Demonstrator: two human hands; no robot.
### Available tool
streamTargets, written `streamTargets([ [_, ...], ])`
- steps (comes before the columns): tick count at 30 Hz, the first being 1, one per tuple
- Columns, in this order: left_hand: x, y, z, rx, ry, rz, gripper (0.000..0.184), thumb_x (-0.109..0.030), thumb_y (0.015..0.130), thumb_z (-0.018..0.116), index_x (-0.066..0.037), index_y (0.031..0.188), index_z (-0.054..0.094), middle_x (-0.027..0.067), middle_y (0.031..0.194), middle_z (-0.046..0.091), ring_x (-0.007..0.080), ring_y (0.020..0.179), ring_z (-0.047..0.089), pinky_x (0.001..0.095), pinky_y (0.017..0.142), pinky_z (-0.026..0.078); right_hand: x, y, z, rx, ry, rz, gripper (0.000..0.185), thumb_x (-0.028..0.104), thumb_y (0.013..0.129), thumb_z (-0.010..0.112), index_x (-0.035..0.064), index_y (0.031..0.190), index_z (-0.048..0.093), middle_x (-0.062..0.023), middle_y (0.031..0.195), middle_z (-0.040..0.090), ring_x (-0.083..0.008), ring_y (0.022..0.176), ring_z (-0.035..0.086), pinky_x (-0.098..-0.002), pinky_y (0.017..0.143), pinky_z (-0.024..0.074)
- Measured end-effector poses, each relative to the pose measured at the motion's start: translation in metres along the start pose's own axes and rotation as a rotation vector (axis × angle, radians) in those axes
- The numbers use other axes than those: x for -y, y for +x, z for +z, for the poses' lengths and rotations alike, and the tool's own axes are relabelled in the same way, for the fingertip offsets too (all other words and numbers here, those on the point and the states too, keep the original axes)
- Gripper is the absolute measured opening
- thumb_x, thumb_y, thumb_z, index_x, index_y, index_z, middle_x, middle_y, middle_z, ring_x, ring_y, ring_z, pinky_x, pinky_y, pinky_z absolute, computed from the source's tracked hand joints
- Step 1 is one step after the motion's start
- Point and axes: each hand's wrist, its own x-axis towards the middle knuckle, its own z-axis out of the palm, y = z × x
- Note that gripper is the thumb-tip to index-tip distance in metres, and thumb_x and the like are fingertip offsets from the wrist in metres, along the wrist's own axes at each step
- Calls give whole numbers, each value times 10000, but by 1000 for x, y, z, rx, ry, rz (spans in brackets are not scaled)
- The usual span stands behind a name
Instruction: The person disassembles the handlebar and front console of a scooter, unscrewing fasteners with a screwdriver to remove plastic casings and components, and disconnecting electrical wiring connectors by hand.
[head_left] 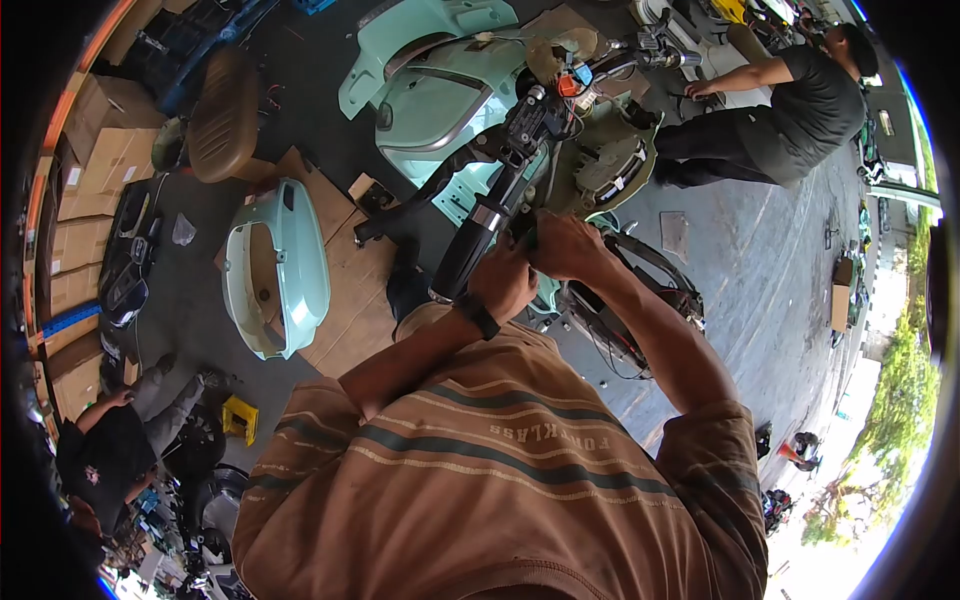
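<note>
And here we are at the handlebar [526,120], set right ahead of the wearer, its long axis slanting across the view from lower left to upper right. The near black grip [463,252] points down and left, its end towards the wearer's body, with a silver collar [487,214] around its upper part. Up at the far end, the bar reaches towards the top right, where a second handle [672,57] shows.

Now the hands: 2 of them, drawn in close together, just to the right of the near grip. The left hand [506,277], with a black wristband [480,316] behind it, has its fingers curled in beside the grip; whether it touches the grip, I cannot tell. The right hand [570,245] is bent inwards to meet it, fingers folded, the fingertips of both gathered at 1 dark spot. What they pinch there is hidden.

Just above the right hand in the view sits the open headlamp shell [642,150], its inside showing. Beyond the grip stands the mint scooter body [455,110]. Off to the left, a loose mint panel [312,270] lies lengthwise on flattened cardboard [352,325], well apart from both hands. Over on the right, a person in dark clothes [800,130] stands with an arm stretched out.
</note>
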Motion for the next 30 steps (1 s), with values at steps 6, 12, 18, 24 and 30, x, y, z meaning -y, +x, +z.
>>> streamTargets([
  [6,15,-1,16,-63,-32,115,441,-176,800,756,-43,1183,581,239,1180,589,398,820,668,469,672,561,-5,-2,-12,113,-129,-183,496,248,742,746,-22,1128,590,-262,971,692,-426,948,680,-501,781,562],
  [12,21,-1,38,-7,43,36,438,-240,816,748,-47,1170,576,190,1072,633,365,698,674,463,588,531,-24,5,0,76,137,-183,514,328,749,748,-51,1074,631,-295,935,688,-424,941,684,-486,798,558],
  [18,18,-5,41,-66,10,30,476,-242,835,721,-59,1210,492,183,1040,630,378,709,672,492,572,521,-30,-4,8,-15,315,-96,573,373,748,759,-27,1137,625,-280,983,692,-404,969,685,-470,799,552],
  [24,13,-7,42,-138,-92,37,375,-220,827,711,-96,1120,513,162,973,637,390,735,657,494,598,526,-31,-24,6,-270,325,-213,572,321,781,775,-23,1163,526,-276,966,678,-454,961,653,-511,793,531],
  [30,28,-6,51,-170,-314,164,347,-187,855,712,-113,1146,539,133,1094,605,367,884,657,446,691,556,-39,-43,-5,-466,470,-180,401,223,812,763,7,1062,537,-224,874,678,-400,830,681,-456,713,532],
])
